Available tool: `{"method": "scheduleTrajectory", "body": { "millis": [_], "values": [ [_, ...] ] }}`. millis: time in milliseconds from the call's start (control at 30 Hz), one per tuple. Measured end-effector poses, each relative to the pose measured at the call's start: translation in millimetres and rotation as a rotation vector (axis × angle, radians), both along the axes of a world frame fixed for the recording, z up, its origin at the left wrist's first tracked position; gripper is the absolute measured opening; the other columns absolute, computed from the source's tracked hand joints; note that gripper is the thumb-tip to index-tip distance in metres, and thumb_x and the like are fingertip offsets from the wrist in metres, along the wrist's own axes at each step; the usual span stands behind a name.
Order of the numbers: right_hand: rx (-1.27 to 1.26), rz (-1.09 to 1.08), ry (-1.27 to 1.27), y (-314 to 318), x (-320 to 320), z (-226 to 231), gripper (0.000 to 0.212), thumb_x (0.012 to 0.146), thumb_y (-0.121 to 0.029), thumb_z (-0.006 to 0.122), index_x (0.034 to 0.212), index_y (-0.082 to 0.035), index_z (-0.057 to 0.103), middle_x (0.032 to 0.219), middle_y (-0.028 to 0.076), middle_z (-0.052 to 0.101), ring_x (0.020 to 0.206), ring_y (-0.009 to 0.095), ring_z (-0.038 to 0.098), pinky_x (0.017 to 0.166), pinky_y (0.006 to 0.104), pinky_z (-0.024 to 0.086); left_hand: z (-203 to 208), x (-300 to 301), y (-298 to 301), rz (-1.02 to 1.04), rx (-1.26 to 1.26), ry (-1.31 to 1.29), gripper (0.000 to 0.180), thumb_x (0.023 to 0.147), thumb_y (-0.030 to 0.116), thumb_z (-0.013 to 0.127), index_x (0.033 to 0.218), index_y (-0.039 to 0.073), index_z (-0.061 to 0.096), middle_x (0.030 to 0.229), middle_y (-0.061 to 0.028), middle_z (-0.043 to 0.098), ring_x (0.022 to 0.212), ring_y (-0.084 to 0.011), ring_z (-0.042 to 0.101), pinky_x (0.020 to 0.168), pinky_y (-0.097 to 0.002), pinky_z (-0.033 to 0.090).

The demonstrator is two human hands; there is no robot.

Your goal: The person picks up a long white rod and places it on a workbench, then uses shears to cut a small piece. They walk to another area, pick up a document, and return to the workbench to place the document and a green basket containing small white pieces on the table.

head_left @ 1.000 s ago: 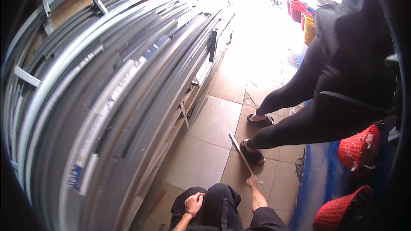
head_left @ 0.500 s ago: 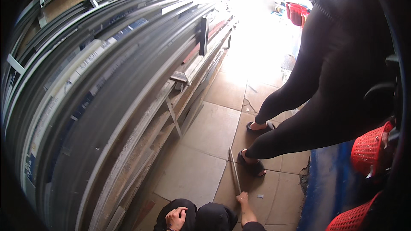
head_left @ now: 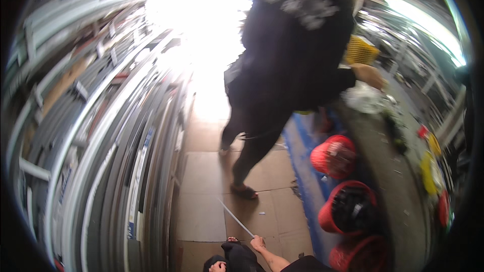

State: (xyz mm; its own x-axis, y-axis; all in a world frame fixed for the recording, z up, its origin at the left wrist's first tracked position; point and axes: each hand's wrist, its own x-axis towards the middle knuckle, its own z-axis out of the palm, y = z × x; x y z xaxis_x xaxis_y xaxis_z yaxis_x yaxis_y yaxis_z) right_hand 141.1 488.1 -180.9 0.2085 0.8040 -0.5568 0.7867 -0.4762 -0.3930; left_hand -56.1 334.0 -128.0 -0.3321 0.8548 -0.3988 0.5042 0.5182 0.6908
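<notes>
My right hand point(head_left: 257, 243) is closed round the near end of a thin, pale, straight rod point(head_left: 236, 217). The rod slants away to the far left, low over the tiles. My left hand point(head_left: 218, 267) lies on my dark-clothed knee at the lower edge, its fingers loosely bent and holding nothing; the picture's edge cuts off part of it. Just beyond the rod's far end stands another person point(head_left: 297, 55) in dark clothes and sandals, one arm reaching to the right over a counter.
Racks of long grey and white profiles point(head_left: 106, 186) line the left side. Along the right, several red baskets point(head_left: 348, 206) stand beside a blue strip point(head_left: 302, 171) and a long counter point(head_left: 373, 141). A yellow basket point(head_left: 362, 50) sits farther back. Tiled floor point(head_left: 201, 216) runs between.
My view has swung to the right, showing more baskets and the counter. The other person has turned and holds an arm out rightward. The rod stays in my right hand.
</notes>
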Motion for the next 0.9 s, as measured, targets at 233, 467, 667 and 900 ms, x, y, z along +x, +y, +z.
{"method": "scheduleTrajectory", "body": {
  "millis": [233,467,667,900],
  "values": [
    [0.423,-0.235,0.283,-142.8,-2.3,158.2,0.025,0.079,-0.026,0.051,0.087,-0.004,0.060,0.082,0.017,0.063,0.082,0.035,0.059,0.073,0.0398,0.047,80.6,8.9,-115.4,-0.577,-0.179,-0.283,0.032,0.084,0.031,0.051,0.094,0.004,0.062,0.097,-0.0188,0.060,0.091,-0.0345,0.055,0.079,-0.0407,0.042],
    [0.297,-0.070,0.301,-276.6,32.1,243.3,0.027,0.082,-0.029,0.051,0.079,-0.004,0.061,0.073,0.017,0.060,0.070,0.034,0.060,0.062,0.0409,0.046,88.2,11.5,-153.5,-0.751,-0.317,0.003,0.029,0.077,0.032,0.052,0.093,0.012,0.065,0.090,-0.0149,0.064,0.089,-0.0307,0.060,0.081,-0.0379,0.046],
    [0.794,-0.063,0.184,-372.4,74.0,349.1,0.027,0.083,-0.032,0.053,0.083,-0.004,0.054,0.071,0.019,0.058,0.067,0.038,0.057,0.058,0.0427,0.045,113.6,2.0,-223.1,-0.470,-0.240,-0.285,0.026,0.081,0.026,0.053,0.090,0.005,0.066,0.078,-0.0069,0.066,0.072,-0.0148,0.063,0.067,-0.0266,0.049],
    [1.000,-0.592,0.299,-420.7,103.1,385.4,0.027,0.086,-0.026,0.054,0.076,-0.002,0.049,0.053,0.008,0.043,0.045,0.015,0.042,0.045,0.0295,0.035,120.6,-7.1,-284.7,-0.683,-0.291,-0.021,0.030,0.078,0.031,0.054,0.093,0.008,0.066,0.082,-0.0075,0.066,0.080,-0.0185,0.063,0.073,-0.0311,0.049]
  ]
}}
